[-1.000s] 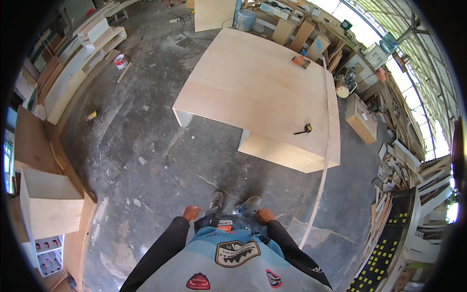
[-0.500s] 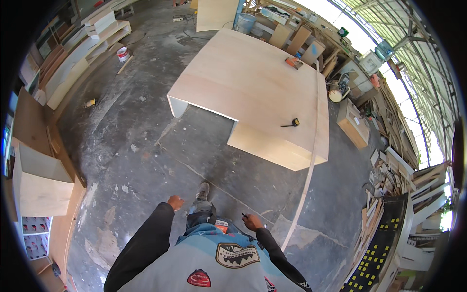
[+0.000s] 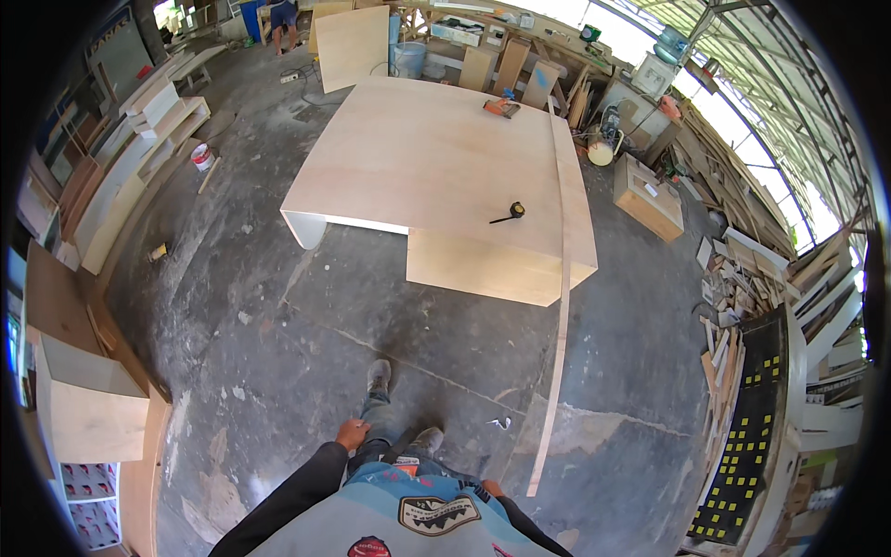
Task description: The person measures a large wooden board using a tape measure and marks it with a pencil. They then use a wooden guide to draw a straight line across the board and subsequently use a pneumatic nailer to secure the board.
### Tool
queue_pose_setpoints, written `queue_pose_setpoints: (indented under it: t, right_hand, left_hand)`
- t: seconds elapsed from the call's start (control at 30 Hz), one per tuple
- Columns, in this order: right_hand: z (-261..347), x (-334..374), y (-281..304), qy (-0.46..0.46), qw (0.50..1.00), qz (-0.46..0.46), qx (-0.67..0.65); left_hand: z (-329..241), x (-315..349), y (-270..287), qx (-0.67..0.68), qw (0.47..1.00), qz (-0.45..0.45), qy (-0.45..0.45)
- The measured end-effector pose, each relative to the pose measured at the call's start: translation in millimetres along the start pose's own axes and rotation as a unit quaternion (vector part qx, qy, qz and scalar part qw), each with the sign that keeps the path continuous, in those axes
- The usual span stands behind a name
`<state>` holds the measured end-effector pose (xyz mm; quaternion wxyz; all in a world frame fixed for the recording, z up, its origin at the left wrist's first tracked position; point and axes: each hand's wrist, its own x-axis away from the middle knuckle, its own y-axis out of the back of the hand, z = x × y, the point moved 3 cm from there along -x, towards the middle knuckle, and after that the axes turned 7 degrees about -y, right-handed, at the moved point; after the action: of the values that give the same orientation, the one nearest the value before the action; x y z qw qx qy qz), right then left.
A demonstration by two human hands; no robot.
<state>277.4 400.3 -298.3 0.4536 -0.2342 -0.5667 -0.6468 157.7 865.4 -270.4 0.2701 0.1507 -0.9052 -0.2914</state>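
The head view shows two bare hands of one person: the left hand point(image 3: 353, 433) is by the left thigh, fingers loosely curled, though whether they grip anything cannot be told; the right hand point(image 3: 491, 487) shows only in part at the side of the shirt, and its grip cannot be told either. In front stands one pale plywood table point(image 3: 418, 167), well apart from both hands. It carries three things: one black-and-yellow tape measure point(image 3: 517, 211) toward the near edge, right of the middle; one orange tool point(image 3: 501, 108) close to the far edge; and one long thin wooden strip point(image 3: 562, 232) along the right edge, running out past the near right corner toward the person's right side. One white scrap point(image 3: 501, 423) lies on the floor near that strip's free end. The tabletop is smooth and lightly grained, with a notch in its near edge. The grey concrete floor point(image 3: 306, 371) is cracked and stained. Beyond the far edge are one blue bucket point(image 3: 409, 59), three short leaning boards point(image 3: 512, 65) and one taller plywood panel point(image 3: 353, 46); another person's legs point(image 3: 283, 26) show farther back. One wooden box point(image 3: 647, 198) sits off the right edge, under a sloping, light-filled roof point(image 3: 789, 102).
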Motion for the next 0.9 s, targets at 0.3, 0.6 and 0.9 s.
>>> queue_pose_setpoints:
  t: [0.3,0.6,0.9]
  right_hand:
    - [64,-25,46,0.051,0.990,-0.076,-0.108]
    - [69,-37,74,0.007,0.963,-0.158,-0.217]
    - [117,12,89,-0.195,0.817,-0.395,-0.372]
  left_hand:
    - [44,-5,18,-0.238,0.942,0.205,-0.117]
    - [-5,-130,38,-0.113,0.939,0.286,-0.153]
    - [-100,-340,65,-0.337,0.812,0.246,-0.408]
